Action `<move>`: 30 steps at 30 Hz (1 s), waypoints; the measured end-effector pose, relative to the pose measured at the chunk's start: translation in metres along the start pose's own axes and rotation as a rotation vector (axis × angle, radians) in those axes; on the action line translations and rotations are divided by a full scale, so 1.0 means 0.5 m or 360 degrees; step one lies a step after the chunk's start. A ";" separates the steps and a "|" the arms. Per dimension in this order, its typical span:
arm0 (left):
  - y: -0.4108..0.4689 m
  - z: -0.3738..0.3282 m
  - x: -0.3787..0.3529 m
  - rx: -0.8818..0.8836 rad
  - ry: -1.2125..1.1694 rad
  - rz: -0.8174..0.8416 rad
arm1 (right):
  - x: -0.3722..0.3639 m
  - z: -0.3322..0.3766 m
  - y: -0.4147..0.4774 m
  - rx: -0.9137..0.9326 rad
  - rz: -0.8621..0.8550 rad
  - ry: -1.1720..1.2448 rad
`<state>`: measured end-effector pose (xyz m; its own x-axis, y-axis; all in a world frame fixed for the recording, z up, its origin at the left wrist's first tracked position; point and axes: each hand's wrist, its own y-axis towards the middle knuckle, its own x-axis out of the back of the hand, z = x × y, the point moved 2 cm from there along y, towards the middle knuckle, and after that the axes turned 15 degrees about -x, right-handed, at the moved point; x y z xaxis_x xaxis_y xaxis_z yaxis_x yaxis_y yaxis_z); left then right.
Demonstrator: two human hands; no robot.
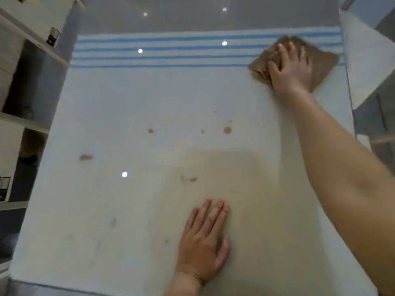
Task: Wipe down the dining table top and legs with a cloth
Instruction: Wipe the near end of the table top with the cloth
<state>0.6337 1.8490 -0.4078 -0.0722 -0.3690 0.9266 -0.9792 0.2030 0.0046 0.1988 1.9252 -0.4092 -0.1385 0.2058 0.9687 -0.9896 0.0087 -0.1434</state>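
Right hand (292, 67) presses the brown cloth (320, 65) at upper right, just inside the table top's (106, 124) right edge, fingers seemingly straight. Left hand (203, 242) lies flat at lower centre, with open surface leftward.

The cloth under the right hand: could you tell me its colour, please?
The cloth is a plain tan brown, shown best in the head view.

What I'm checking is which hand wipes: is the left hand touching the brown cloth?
Apart. The head view shows the left hand flat on the near table top; the brown cloth lies under the right hand at the far right.
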 end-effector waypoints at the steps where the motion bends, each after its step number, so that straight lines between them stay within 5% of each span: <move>1: 0.001 -0.001 0.000 -0.0004 0.0007 -0.0004 | -0.007 0.025 -0.031 0.0122 0.0010 -0.0009; 5: 0.001 -0.004 0.001 0.0001 0.0004 -0.0002 | -0.042 0.024 -0.266 0.0818 0.0178 -0.0130; 11: 0.004 -0.003 0.004 0.0047 -0.0020 0.0005 | -0.001 -0.278 -0.552 0.1557 0.0456 -0.0373; 13: 0.002 -0.002 0.002 0.0057 -0.0036 -0.0008 | 0.031 -0.358 -0.520 0.1402 0.0499 -0.0371; 16: -0.001 -0.002 0.002 0.0067 -0.0049 0.0007 | 0.054 -0.373 -0.412 0.0773 0.0387 -0.0180; 22: -0.003 -0.001 0.002 0.0066 -0.0057 0.0047 | 0.003 -0.117 -0.196 0.0241 0.0042 -0.0063; 26: -0.001 -0.005 0.006 0.0054 -0.0065 0.0046 | -0.055 0.132 -0.204 0.0440 0.0071 -0.0053; 30: 0.001 -0.008 0.008 0.0061 -0.0044 0.0007 | -0.098 0.242 -0.365 0.0991 0.0195 -0.0109</move>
<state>0.6336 1.8513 -0.4026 -0.0814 -0.3931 0.9159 -0.9854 0.1699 -0.0146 0.3815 1.7951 -0.4059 -0.2336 0.1059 0.9666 -0.8003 -0.5855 -0.1292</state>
